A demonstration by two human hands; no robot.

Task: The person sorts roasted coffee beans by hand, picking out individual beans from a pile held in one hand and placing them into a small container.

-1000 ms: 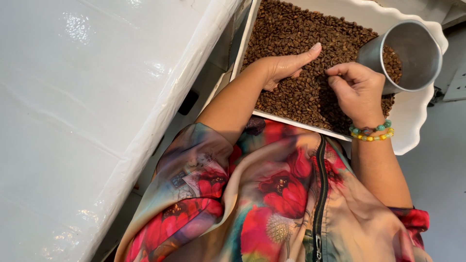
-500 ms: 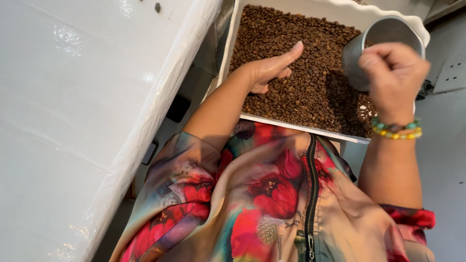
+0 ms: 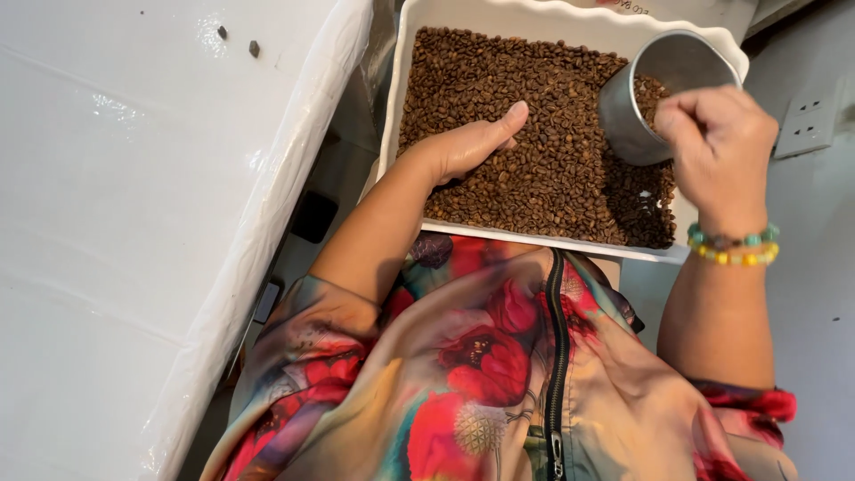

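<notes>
left fingers (image 3: 463, 165) buried in beans (image 3: 534, 107); cup (image 3: 663, 93) grip hidden behind right hand (image 3: 721, 147)

A single head-worn camera looks steeply down from close range over the wearer's floral jacket (image 3: 499, 374), facing a white tray (image 3: 570, 16) of coffee beans at far right, white worktop (image 3: 134, 223) left.

Red floral zip-front top (image 3: 485, 356), black zipper (image 3: 554, 356), green-and-yellow beaded bracelets (image 3: 732, 248)

You're at a small coffee-sorting workspace: a white tray (image 3: 396, 107) of roasted coffee beans (image 3: 534, 151), a plastic-wrapped white counter (image 3: 134, 223), wall sockets (image 3: 806, 125).
</notes>
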